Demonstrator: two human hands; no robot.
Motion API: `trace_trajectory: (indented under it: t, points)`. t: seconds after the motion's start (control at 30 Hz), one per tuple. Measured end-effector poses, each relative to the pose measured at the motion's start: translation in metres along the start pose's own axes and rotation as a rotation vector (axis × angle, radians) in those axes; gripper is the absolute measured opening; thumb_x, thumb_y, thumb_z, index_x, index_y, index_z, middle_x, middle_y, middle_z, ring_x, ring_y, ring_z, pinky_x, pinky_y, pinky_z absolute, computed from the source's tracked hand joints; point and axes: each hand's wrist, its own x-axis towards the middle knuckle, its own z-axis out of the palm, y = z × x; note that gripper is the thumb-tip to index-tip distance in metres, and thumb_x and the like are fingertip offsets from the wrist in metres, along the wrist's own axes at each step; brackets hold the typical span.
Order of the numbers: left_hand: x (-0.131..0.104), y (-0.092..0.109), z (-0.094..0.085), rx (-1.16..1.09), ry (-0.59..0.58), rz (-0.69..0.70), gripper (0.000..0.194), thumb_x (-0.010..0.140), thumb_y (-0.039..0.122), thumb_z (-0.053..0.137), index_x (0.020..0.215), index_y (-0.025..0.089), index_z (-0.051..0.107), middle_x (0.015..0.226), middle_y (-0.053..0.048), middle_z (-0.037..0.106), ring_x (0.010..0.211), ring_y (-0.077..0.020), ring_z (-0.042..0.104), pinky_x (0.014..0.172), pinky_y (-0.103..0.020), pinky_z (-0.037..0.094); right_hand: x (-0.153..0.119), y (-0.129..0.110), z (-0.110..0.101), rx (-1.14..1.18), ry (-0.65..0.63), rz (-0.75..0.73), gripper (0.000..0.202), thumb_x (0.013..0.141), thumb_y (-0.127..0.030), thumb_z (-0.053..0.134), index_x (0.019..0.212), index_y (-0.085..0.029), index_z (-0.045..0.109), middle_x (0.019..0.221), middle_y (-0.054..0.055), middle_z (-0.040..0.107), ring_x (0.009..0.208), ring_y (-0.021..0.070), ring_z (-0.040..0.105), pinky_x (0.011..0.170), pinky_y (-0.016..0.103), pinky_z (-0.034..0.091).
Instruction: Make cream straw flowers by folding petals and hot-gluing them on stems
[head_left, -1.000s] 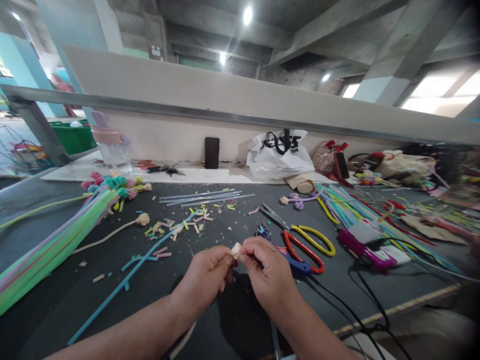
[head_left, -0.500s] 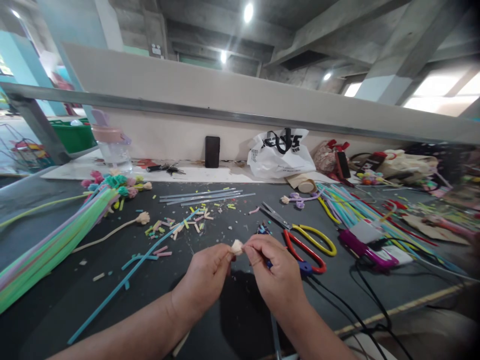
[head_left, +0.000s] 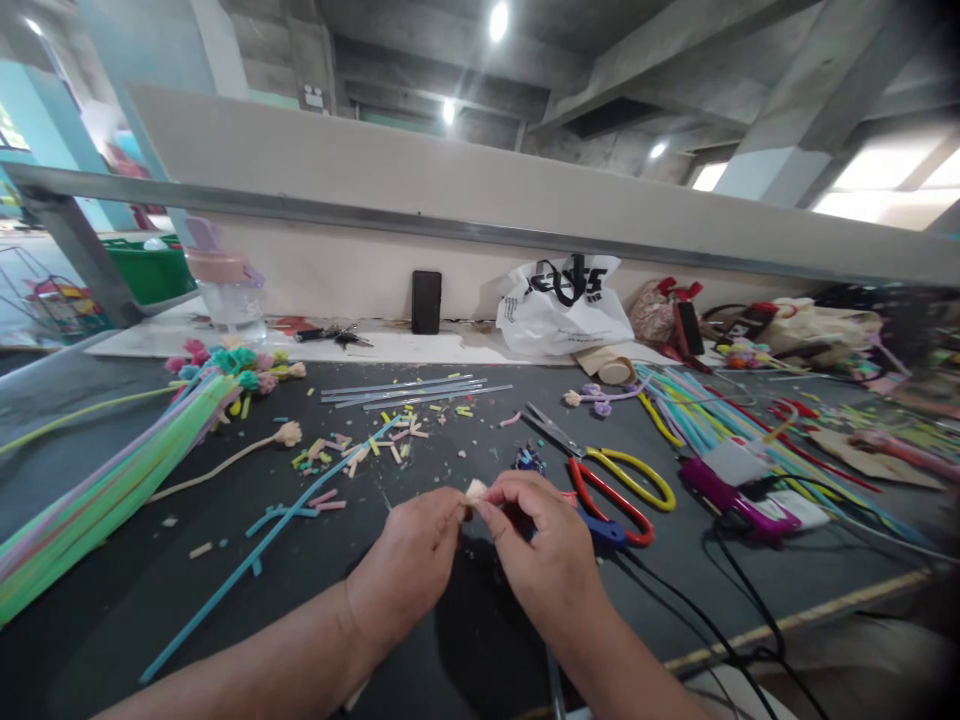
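Between my two hands is a small cream fluffy piece (head_left: 475, 492), pinched at the fingertips. My left hand (head_left: 412, 550) is closed on it from the left. From the right, my right hand (head_left: 541, 540) pinches it with thumb and forefinger. Right of my right hand lie scissors (head_left: 626, 490) with red and yellow handles, beside a blue-handled tool (head_left: 604, 530) with a black cord. A blue stick (head_left: 277, 535) and a cream stem with a fluffy tip (head_left: 288, 433) rest to the left. Short coloured cut pieces (head_left: 367, 450) are scattered beyond my hands.
A bundle of green and pink sticks (head_left: 135, 480) lies left. A purple glue gun (head_left: 739, 503) and more coloured sticks (head_left: 690, 405) lie right. At the back stand a bottle (head_left: 229, 295), a phone (head_left: 426, 302) and a white bag (head_left: 562, 310). Cords cross the front right.
My right hand's fingers have shifted slightly left over the cream piece, covering more of it. More of the blue-handled tool shows.
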Motion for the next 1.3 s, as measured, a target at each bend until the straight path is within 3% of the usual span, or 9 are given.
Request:
trace_trajectory:
  t: [0.27, 0.47, 0.8, 0.93, 1.1, 1.2, 1.3]
  points:
    - [-0.003, -0.001, 0.002, -0.003, 0.020, 0.035, 0.027, 0.087, 0.015, 0.032, 0.075, 0.017, 0.056, 0.070, -0.001, 0.059, 0.065, -0.0114, 0.053, 0.063, -0.022, 0.039, -0.004, 0.002, 0.005, -0.040, -0.002, -0.033, 0.013, 0.080, -0.012, 0.052, 0.069, -0.019, 0.055, 0.078, 0.002, 0.058, 0.072, 0.0143, 0.056, 0.065, 0.023, 0.043]
    - [-0.002, 0.002, -0.001, 0.031, -0.006, 0.062, 0.029, 0.087, 0.014, 0.031, 0.070, 0.018, 0.054, 0.067, -0.001, 0.058, 0.062, -0.0108, 0.051, 0.060, -0.022, 0.038, -0.006, 0.000, 0.007, -0.084, 0.010, -0.061, 0.019, 0.083, -0.014, 0.047, 0.065, -0.020, 0.053, 0.076, 0.003, 0.057, 0.071, 0.0155, 0.056, 0.065, 0.025, 0.044]
    - [-0.002, 0.003, -0.001, -0.036, -0.017, 0.019, 0.027, 0.087, 0.015, 0.032, 0.069, 0.017, 0.053, 0.066, -0.001, 0.056, 0.061, -0.0108, 0.049, 0.058, -0.021, 0.036, -0.003, 0.000, 0.002, -0.089, -0.026, -0.020, 0.012, 0.083, -0.017, 0.051, 0.073, -0.020, 0.057, 0.080, 0.002, 0.058, 0.074, 0.0156, 0.057, 0.067, 0.025, 0.044]
    - [-0.002, 0.004, -0.002, -0.043, -0.017, 0.024, 0.028, 0.087, 0.015, 0.032, 0.069, 0.017, 0.053, 0.066, -0.001, 0.056, 0.062, -0.0109, 0.049, 0.060, -0.021, 0.036, -0.004, 0.001, 0.001, -0.186, -0.058, -0.068, 0.008, 0.082, -0.017, 0.055, 0.077, -0.020, 0.060, 0.085, 0.003, 0.059, 0.075, 0.0162, 0.058, 0.070, 0.026, 0.044]
    - [-0.003, 0.005, -0.002, -0.061, -0.024, 0.014, 0.030, 0.087, 0.017, 0.032, 0.067, 0.018, 0.053, 0.064, 0.000, 0.055, 0.060, -0.0111, 0.047, 0.058, -0.022, 0.034, -0.006, 0.000, 0.002, -0.245, -0.063, -0.143, 0.017, 0.084, -0.012, 0.047, 0.074, -0.019, 0.059, 0.084, 0.005, 0.059, 0.077, 0.0172, 0.057, 0.068, 0.027, 0.043]
    - [-0.001, 0.007, -0.004, -0.174, -0.060, -0.038, 0.030, 0.086, 0.022, 0.035, 0.062, 0.018, 0.052, 0.059, 0.001, 0.051, 0.057, -0.0105, 0.046, 0.056, -0.022, 0.034, -0.002, 0.000, -0.003, -0.147, -0.094, -0.116, 0.014, 0.082, -0.012, 0.049, 0.073, -0.019, 0.057, 0.084, 0.004, 0.057, 0.076, 0.0159, 0.056, 0.068, 0.026, 0.044]
    - [0.002, 0.006, -0.007, -0.490, -0.193, -0.234, 0.031, 0.086, 0.032, 0.038, 0.064, 0.016, 0.052, 0.054, 0.003, 0.047, 0.047, -0.0078, 0.042, 0.047, -0.019, 0.031, 0.005, 0.001, -0.015, 0.020, -0.049, -0.081, 0.008, 0.082, -0.015, 0.049, 0.083, -0.019, 0.056, 0.088, 0.004, 0.056, 0.069, 0.0134, 0.054, 0.061, 0.023, 0.045]
